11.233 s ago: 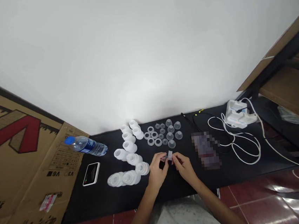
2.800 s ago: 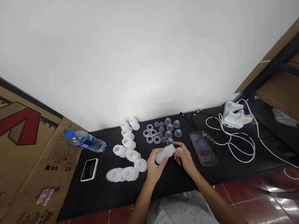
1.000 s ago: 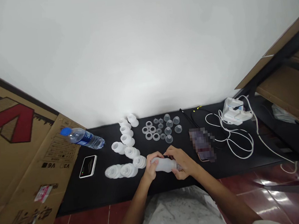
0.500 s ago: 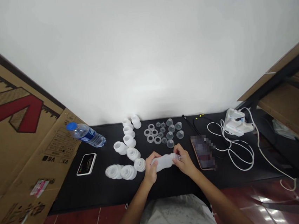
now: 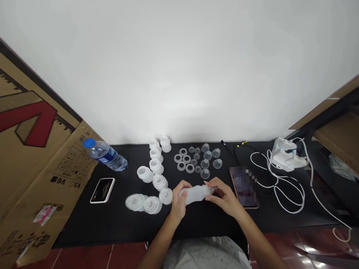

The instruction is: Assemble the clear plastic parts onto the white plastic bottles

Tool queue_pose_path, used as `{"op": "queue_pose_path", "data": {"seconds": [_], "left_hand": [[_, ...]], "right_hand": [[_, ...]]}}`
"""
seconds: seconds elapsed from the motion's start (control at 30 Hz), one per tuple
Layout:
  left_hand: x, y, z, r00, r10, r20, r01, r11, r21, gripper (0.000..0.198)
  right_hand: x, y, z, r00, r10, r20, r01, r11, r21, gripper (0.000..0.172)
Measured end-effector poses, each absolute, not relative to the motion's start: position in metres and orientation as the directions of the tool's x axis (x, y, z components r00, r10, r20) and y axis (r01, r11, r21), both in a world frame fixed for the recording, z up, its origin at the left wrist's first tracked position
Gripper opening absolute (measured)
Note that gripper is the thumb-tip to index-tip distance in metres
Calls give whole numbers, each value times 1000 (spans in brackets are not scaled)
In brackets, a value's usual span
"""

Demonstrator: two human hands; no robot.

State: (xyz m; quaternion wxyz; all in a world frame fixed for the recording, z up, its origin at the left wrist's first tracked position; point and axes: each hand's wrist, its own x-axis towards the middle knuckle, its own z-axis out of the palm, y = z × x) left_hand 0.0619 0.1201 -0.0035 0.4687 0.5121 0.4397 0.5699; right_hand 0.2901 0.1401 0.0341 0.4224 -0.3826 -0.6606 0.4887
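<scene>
A frosted white baby bottle (image 5: 195, 194) lies sideways between my hands above the front of the table. Its left end is gripped by my left hand (image 5: 178, 200), fingers wrapped round it. At the other end, my right hand (image 5: 222, 194) pinches a clear domed cap (image 5: 211, 189) over the bottle's neck. Several clear caps (image 5: 204, 163), thin clear rings (image 5: 189, 168) and small nipples (image 5: 198, 169) lie just behind my hands. On my left stand several open white bottles (image 5: 144, 173) and bottles topped with clear caps (image 5: 152, 204).
A water bottle (image 5: 107, 156) lies tilted at the back left, near a white-framed device (image 5: 103, 190). The cardboard box (image 5: 58, 163) borders the left side. To the right are a phone (image 5: 244, 187), white cable loops (image 5: 287, 179) and a white plastic device (image 5: 287, 154).
My right fingers have shifted and spread a little around the clear cap at the bottle's end. My left hand keeps its hold. The whole view has tilted slightly.
</scene>
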Motion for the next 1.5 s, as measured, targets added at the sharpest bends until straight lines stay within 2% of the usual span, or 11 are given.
{"op": "queue_pose_path", "data": {"seconds": [0.1,0.27,0.33,0.47,0.67,0.9,1.03,1.13,1.2,1.33,1.5], "left_hand": [[61,121,-5,-49,987,150,-105,-155,982,49],[61,122,-6,-41,992,118,-104,-121,987,45],[61,122,-6,-43,993,113,-107,-117,987,44],[63,121,-5,-54,989,139,-88,-144,986,45],[64,118,-6,-36,984,176,-56,-178,982,47],[66,118,-11,7,977,215,18,-215,976,52],[68,118,-13,-24,985,174,3,-174,985,49],[69,118,-15,-29,995,90,-62,-92,994,49],[69,118,-15,-22,998,66,-88,-68,994,47],[68,118,-10,-67,988,138,-2,-138,990,41],[70,119,-2,-14,969,246,175,-240,955,35]], "right_hand": [[295,142,48,-442,879,181,144,268,-953,41],[297,145,70,-499,844,199,229,350,-908,19],[297,147,74,-501,846,183,252,345,-904,18],[297,151,72,-476,879,30,313,201,-928,41],[292,151,58,-425,863,-275,324,-139,-936,57],[293,155,62,-358,839,-411,471,-217,-855,80],[295,156,53,-239,917,-320,279,-251,-927,80],[291,150,45,-283,942,-179,45,-173,-984,64],[285,145,40,-299,945,-132,-78,-162,-984,64],[271,139,29,-204,968,-147,-229,-193,-954,51],[265,142,19,-59,978,-199,-347,-207,-915,48]]}}
